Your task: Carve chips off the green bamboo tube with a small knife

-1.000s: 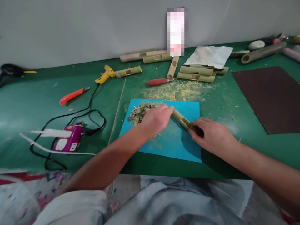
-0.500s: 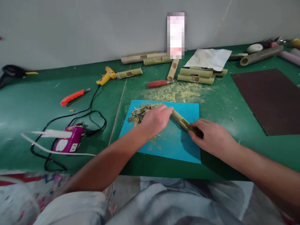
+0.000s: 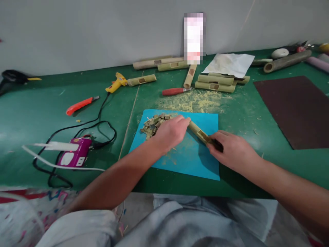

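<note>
Pinched in my left hand [image 3: 173, 130] is the far upper end of a bamboo tube [image 3: 197, 130] with a rectangular slot cut in its side. The tube slants down to the right over a blue sheet [image 3: 190, 159]. My right hand [image 3: 230, 149] is closed at the tube's near end, gripping a dark piece that looks like folded sandpaper [image 3: 218, 144] against it; the fingers partly hide this piece. A heap of bamboo chips [image 3: 154, 124] lies on the sheet beside my left hand, partly covered by it.
Behind the sheet lie sawdust [image 3: 195, 101], a red-handled knife [image 3: 174, 91] and several slotted bamboo tubes [image 3: 215, 80]. To the left are a yellow glue gun [image 3: 117, 83], an orange utility knife [image 3: 81, 105] and a purple power strip [image 3: 75, 152] with cables. A dark brown sheet [image 3: 295, 111] lies right.
Both hands and the bamboo tube stay in nearly the same place. Only a very slight shift of the whole view shows.
</note>
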A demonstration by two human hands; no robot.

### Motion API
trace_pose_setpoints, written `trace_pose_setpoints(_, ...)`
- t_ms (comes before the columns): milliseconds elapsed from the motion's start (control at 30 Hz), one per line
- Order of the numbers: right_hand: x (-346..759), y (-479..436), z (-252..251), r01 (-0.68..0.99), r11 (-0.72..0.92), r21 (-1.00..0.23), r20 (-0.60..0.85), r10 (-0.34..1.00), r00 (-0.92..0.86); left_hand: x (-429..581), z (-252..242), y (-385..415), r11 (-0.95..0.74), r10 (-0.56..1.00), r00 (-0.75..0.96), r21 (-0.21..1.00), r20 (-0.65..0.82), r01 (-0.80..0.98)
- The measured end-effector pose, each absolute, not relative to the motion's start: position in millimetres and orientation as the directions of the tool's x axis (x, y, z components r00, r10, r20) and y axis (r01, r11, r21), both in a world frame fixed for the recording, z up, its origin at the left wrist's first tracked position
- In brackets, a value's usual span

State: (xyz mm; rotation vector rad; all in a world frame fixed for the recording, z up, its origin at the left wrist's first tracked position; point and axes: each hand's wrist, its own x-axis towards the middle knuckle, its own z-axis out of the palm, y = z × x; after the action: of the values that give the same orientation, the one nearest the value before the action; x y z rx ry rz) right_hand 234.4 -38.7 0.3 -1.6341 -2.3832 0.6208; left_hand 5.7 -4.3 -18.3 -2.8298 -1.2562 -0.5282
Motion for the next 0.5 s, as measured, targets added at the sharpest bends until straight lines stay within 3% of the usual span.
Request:
trace_pose_setpoints(233,235,-37,-2,0.840,0.316,-0.441,-0.080,0.918,-0.388,3,-22,-8,-0.711,0.701,0.597,0.315,0.390,0.629)
trace_pose_setpoints(500,236,-38,-3,0.845,0.324,-0.425,-0.059,0.922,-0.383,-8,-23,12,-0.668,0.723,0.483,0.321,0.494,0.671)
